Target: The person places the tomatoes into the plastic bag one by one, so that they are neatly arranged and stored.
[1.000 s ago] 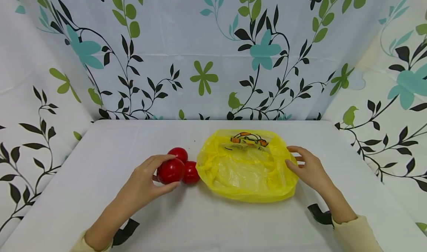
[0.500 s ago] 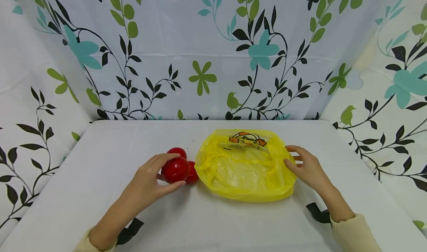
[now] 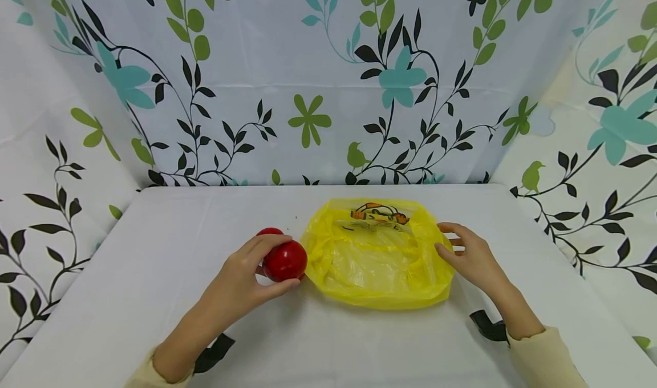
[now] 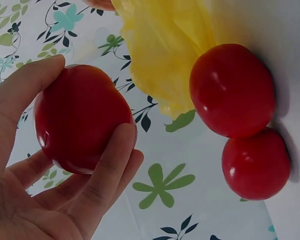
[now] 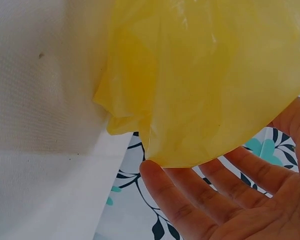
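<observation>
A glossy red tomato (image 3: 285, 261) is held between the thumb and fingers of my left hand (image 3: 241, 277), raised off the table just left of the yellow plastic bag (image 3: 377, 262). Two other tomatoes stand side by side; the left wrist view has the larger tomato (image 4: 232, 90) close to the bag and a smaller tomato (image 4: 256, 164) beside it. In the head view the held one and my hand largely hide them. The bag lies with its wide mouth spread toward me. At its right side, my right hand (image 3: 474, 259) touches the plastic with loosely extended fingers (image 5: 180, 210).
A white-covered table (image 3: 359, 348) carries everything. Behind it and at both sides hangs a white curtain (image 3: 246, 40) with leaf and flower prints. Black straps (image 3: 213, 354) show at both wrists.
My left hand has carried its tomato to the right, up to the bag's left edge, covering more of the other tomatoes. The right hand and the bag stay about where they were.
</observation>
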`<state>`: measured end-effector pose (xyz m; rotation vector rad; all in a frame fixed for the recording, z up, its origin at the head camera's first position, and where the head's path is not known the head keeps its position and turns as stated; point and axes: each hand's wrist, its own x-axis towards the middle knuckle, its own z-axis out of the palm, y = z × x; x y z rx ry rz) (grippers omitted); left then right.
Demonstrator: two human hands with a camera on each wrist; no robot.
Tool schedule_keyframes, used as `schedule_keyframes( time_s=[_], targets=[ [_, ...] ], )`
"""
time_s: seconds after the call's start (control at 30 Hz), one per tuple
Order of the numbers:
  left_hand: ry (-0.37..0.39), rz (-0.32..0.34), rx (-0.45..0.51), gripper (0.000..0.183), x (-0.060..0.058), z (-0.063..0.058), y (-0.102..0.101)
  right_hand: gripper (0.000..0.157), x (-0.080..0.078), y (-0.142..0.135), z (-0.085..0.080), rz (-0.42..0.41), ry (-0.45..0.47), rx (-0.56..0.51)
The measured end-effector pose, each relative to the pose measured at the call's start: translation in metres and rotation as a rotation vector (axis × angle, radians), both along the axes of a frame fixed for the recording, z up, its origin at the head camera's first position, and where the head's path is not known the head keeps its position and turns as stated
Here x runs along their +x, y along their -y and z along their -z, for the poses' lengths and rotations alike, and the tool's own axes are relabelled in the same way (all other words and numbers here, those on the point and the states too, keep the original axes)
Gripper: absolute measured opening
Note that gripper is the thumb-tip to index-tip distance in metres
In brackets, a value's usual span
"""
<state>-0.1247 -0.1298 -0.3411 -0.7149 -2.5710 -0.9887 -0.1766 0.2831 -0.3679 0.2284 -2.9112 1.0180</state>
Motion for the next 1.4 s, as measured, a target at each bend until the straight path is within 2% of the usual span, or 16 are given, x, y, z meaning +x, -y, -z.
schedule_keyframes(
  time_s=[0.6, 0.8, 0.93, 1.13, 1.4],
  targets=[
    [-0.021, 0.046, -0.006, 0.067, -0.005, -0.009, -0.020, 0.051, 0.000, -0.001, 0.002, -0.002, -0.011, -0.004],
    [0.033, 0.059, 0.000, 0.067, -0.006, -0.008, -0.029, 0.051, -0.001, 0.000, 0.001, -0.001, -0.001, -0.010],
    [0.042, 0.064, -0.009, 0.067, -0.007, -0.007, -0.035, 0.051, 0.000, 0.000, 0.002, -0.004, 0.008, -0.016],
    [0.046, 0.105, 0.005, 0.065, -0.009, -0.005, -0.045, 0.051, -0.001, 0.001, 0.003, -0.001, 0.010, 0.000],
    [0.107, 0.169, 0.046, 0.062, -0.012, -0.004, -0.060, 0.052, -0.001, 0.001, 0.001, -0.001, -0.005, -0.005]
  ],
)
